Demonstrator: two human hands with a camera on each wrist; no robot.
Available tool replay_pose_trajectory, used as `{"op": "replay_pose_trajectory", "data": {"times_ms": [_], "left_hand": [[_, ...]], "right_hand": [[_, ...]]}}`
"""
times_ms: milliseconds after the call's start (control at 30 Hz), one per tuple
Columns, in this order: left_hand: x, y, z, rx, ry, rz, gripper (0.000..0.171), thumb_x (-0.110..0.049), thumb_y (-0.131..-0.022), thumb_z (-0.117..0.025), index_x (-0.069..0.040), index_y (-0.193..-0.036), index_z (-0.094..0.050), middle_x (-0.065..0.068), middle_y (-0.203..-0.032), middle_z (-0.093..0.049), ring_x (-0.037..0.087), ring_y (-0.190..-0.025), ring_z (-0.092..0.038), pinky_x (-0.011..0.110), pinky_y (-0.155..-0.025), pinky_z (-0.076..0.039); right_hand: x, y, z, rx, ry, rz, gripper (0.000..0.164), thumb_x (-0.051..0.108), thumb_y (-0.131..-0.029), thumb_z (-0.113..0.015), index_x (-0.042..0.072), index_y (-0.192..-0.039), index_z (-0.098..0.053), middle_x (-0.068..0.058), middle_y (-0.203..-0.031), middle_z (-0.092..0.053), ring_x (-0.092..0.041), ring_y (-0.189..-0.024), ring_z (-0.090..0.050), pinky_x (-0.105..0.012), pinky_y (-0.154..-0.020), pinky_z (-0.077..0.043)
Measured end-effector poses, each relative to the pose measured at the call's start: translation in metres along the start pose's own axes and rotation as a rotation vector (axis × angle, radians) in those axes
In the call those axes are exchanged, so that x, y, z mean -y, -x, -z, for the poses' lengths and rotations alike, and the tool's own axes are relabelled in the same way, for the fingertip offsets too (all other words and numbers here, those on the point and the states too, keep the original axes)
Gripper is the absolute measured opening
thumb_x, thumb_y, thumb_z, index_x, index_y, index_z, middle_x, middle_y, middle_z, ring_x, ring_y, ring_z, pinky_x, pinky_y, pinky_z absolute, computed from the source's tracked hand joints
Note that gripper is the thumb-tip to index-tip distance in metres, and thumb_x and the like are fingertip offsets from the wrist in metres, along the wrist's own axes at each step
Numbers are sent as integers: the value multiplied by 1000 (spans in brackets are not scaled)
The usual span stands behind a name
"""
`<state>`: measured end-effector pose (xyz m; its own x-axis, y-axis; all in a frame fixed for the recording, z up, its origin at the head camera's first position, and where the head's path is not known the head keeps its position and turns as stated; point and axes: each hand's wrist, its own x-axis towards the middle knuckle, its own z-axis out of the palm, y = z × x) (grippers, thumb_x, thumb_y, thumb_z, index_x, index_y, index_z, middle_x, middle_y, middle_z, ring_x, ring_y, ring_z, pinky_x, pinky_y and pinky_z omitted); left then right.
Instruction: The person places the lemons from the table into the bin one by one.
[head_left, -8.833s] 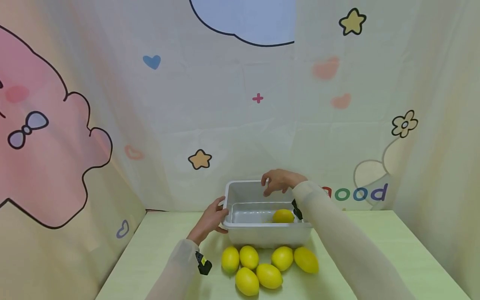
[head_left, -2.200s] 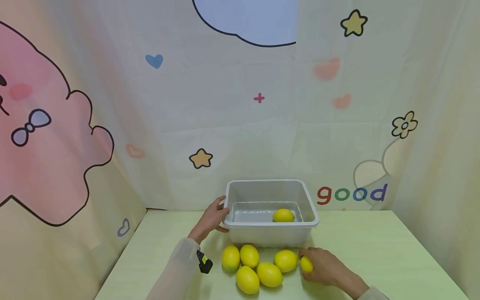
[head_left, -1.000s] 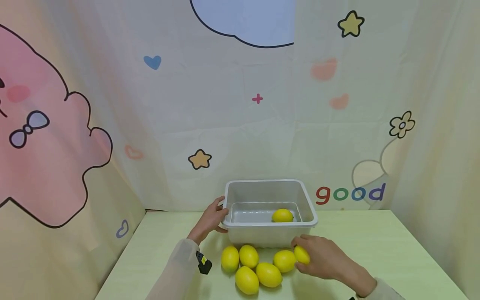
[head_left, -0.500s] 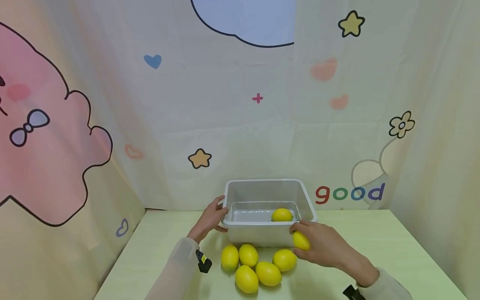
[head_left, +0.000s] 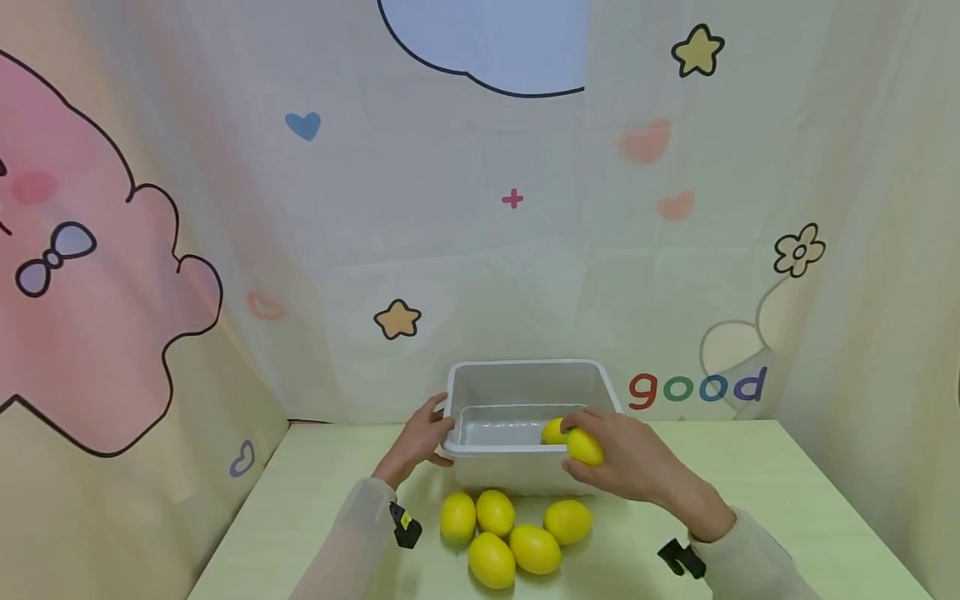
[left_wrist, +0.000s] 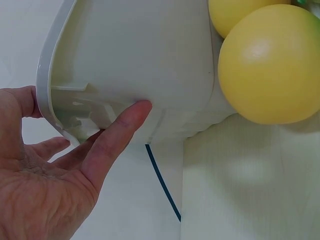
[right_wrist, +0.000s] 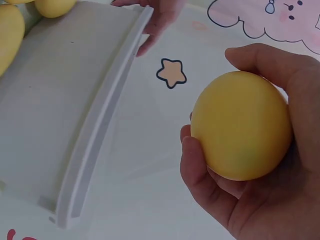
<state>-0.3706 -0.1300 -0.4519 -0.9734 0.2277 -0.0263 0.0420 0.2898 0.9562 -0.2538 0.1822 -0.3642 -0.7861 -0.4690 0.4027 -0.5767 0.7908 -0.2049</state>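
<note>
Right grip point(head_left: 632, 457): lemon point(head_left: 584, 447) clasped within (near front rim of bin point(head_left: 498, 451)).

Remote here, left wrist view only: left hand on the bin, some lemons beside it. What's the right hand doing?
Observer: The right hand is gripping a lemon.
Operator: Copy. I only get the outside of the bin. Anything in it?
Observer: Yes, a second lemon lies inside, partly hidden by that hand in the head view.
Operator: And how many on the table? My view cuts them off.
Observer: Head view shows five lemons there, in front of the bin.
</note>
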Motion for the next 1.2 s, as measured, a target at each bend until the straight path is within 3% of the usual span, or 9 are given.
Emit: {"op": "replay_pose_trajectory", "data": {"times_ms": [700, 933, 1200], "left_hand": [[2, -4, 0, 3, 19, 2, 64, -21, -96, -51, -17, -155, -26, 26, -151, -40, 47, -124, -54, 46, -62, -61], [0, -3, 1, 10, 23, 11, 65, -22, -97, -51, -18, -156, -24, 25, -153, -38, 49, -126, -52, 45, -62, -61], [1, -1, 1, 4, 14, 9, 65, -22, -96, -51, -17, -156, -25, 26, -151, -39, 48, -124, -54, 45, -62, -61]], "right_hand": [[-4, -43, 22, 7, 25, 59, 32, 28, -84, -72, 16, -112, -66, -4, -109, -66, -15, -78, -55, -23, -62, -45], [-5, -56, 25, 37, 51, 43, 33, 30, -85, -72, 17, -115, -64, 0, -99, -62, -13, -73, -50, -22, -58, -40], [-5, -69, 28, 21, 44, 32, 35, 30, -83, -73, 17, -115, -64, 0, -100, -64, -15, -77, -54, -25, -62, -45]]}}
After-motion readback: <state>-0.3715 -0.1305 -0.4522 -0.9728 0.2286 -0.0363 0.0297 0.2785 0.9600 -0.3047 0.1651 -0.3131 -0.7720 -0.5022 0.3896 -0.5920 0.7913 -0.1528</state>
